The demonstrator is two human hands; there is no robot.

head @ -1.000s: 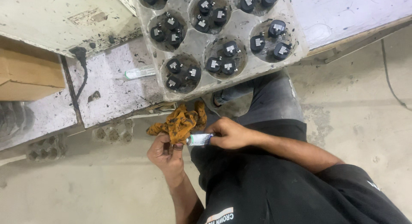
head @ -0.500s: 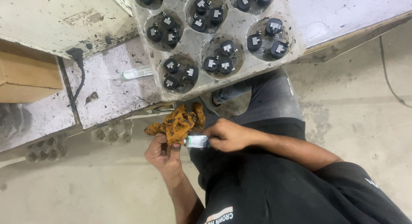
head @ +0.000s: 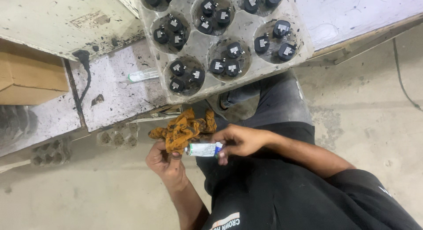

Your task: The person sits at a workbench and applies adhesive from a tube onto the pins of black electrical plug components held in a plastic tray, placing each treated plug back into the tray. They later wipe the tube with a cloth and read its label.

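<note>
I see the left hand point(head: 165, 161) closed around a crumpled orange rag point(head: 183, 129), its cloth stained dark and bunched in soft folds. My right hand point(head: 238, 141) pinches a small white squeeze tube point(head: 202, 149) by its blue-capped end, the tube lying level between both hands, its other end against the rag. Above them a moulded, grimy grey tray point(head: 304, 44) with round cups holds black cylindrical parts point(head: 232, 50) on the scuffed white workbench point(head: 114, 93).

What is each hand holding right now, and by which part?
The left hand grips the orange rag by its lower end. The right hand pinches the white tube at its blue end.
</note>
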